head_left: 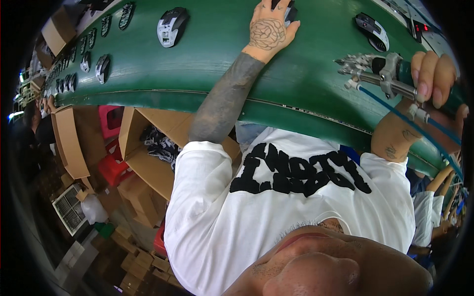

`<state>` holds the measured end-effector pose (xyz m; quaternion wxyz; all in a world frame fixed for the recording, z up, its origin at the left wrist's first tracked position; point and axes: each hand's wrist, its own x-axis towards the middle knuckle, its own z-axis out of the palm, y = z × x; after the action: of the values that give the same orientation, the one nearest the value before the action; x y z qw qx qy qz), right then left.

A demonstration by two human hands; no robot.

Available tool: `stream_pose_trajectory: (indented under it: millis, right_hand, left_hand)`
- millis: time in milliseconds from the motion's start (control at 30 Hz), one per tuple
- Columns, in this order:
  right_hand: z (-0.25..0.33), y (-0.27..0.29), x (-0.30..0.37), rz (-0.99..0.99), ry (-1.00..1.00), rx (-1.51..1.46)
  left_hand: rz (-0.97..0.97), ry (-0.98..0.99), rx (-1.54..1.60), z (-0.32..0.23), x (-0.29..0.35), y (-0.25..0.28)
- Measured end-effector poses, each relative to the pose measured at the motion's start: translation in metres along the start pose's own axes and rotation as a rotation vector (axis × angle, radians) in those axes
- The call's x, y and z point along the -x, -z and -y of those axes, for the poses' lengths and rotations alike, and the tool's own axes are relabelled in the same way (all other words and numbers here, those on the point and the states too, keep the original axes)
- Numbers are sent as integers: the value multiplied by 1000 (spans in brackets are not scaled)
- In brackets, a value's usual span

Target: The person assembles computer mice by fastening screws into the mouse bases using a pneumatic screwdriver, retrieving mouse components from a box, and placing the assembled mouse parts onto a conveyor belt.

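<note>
My left hand (269, 34) lies over a grey and black computer mouse (290, 14) on the green work surface (217, 44), fingers curled on it. Most of that mouse is hidden under the hand. At the right, my right hand (434, 81) is wrapped round a dark green power screwdriver (404, 74), held above the surface. A metal cylinder (369, 77) is clamped along the tool, and its tip end is wrapped in crumpled silvery material. Blue air tubes (395, 109) run from the cylinder past my right forearm.
Partly assembled mice stand left (173, 27) and right (372, 32) of my left hand. Several more mice and dark parts (106, 24) line the far left. A device with red lights (420, 27) is at the back right. Below stand open cardboard boxes (140, 160) and red stools (114, 165).
</note>
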<state>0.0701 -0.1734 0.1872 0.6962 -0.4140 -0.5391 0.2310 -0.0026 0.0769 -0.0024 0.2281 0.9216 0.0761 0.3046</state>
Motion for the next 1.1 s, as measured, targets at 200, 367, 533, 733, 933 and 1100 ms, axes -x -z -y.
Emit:
stream_pose_trajectory:
  millis: [200, 367, 533, 733, 933, 1100]
  right_hand:
    - [13, 3, 5, -9, -147, 52]
    - [7, -14, 0, -94, 13, 75]
    - [7, -12, 4, -180, 127, 121]
    - [4, 22, 2, 27, 120, 211]
    - [10, 31, 13, -75, 288, -78]
    - [13, 48, 10, -22, 257, -92]
  left_hand:
    - [-110, 96, 129, 4, -22, -1]
    - [-222, -66, 288, 33, -36, 38]
    - [111, 350, -750, 116, -33, 127]
    - [152, 345, -461, 132, 0, 143]
    - [93, 586, 1785, -20, -36, 84]
    - [148, 792, 1966, -63, -15, 15]
